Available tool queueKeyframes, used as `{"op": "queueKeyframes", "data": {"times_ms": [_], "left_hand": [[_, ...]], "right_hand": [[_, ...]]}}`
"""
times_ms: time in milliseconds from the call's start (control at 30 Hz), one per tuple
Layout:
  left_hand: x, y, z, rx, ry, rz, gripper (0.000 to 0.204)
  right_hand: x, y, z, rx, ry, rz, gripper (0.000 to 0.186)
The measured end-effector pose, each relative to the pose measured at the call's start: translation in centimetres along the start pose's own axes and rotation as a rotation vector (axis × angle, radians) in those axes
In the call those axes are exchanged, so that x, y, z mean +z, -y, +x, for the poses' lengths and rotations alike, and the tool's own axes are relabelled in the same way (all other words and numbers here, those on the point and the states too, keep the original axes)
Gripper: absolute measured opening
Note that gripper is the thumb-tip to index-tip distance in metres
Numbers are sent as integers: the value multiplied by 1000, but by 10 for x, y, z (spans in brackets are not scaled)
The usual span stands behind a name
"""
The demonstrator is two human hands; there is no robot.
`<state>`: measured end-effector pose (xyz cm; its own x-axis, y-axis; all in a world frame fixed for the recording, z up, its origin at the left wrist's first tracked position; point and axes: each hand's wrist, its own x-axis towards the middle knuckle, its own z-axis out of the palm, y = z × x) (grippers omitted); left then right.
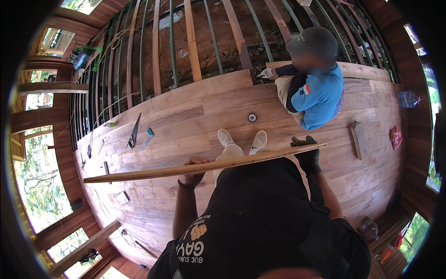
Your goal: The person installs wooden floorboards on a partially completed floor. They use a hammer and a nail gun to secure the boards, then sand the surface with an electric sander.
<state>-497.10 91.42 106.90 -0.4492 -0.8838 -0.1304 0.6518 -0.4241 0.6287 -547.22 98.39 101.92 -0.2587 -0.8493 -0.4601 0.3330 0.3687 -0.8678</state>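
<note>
A long, thin wooden plank (241, 160) lies across my view, held at waist height in front of my body. My bare left hand (194, 169) grips it left of centre, and my right hand (304, 153), in a dark glove, grips it near the right end. Below, my light shoes (226, 138) stand on the laid plank floor (195, 111). Just beyond them lies a round dark ring-shaped object (252, 117), possibly a tape roll.
A co-worker (318, 102) in blue squats at the floor edge beside open joists (190, 42). A handsaw (134, 132), smaller tools (148, 137), a wood offcut (357, 139), a red bag (396, 137) and water jugs (409, 98) lie around. Crossbeams (51, 88) stand at the left.
</note>
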Motion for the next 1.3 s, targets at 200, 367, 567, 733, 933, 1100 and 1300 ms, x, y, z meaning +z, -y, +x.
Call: {"op": "queueKeyframes", "data": {"times_ms": [200,367,567,733,933,1100,1300], "left_hand": [[6,-3,2,-25,-35,-13,17],[7,-5,1,-46,-45,-35,19],[5,-4,3,-33,-3,-45,27],[6,-4,3,-32,25,-91,31],[8,-6,2,-26,16,-62,33],[8,-4,2,-27,5,-48,35],[7,-4,2,-33,-11,-40,34]], "right_hand": [[3,2,-2,48,-24,111,41],[4,3,-4,58,-25,110,40],[5,4,-2,62,-34,164,39],[4,5,0,78,-42,188,41],[2,3,0,-55,40,-36,41],[6,5,0,32,-28,74,34],[13,13,1,112,-90,170,31]]}}
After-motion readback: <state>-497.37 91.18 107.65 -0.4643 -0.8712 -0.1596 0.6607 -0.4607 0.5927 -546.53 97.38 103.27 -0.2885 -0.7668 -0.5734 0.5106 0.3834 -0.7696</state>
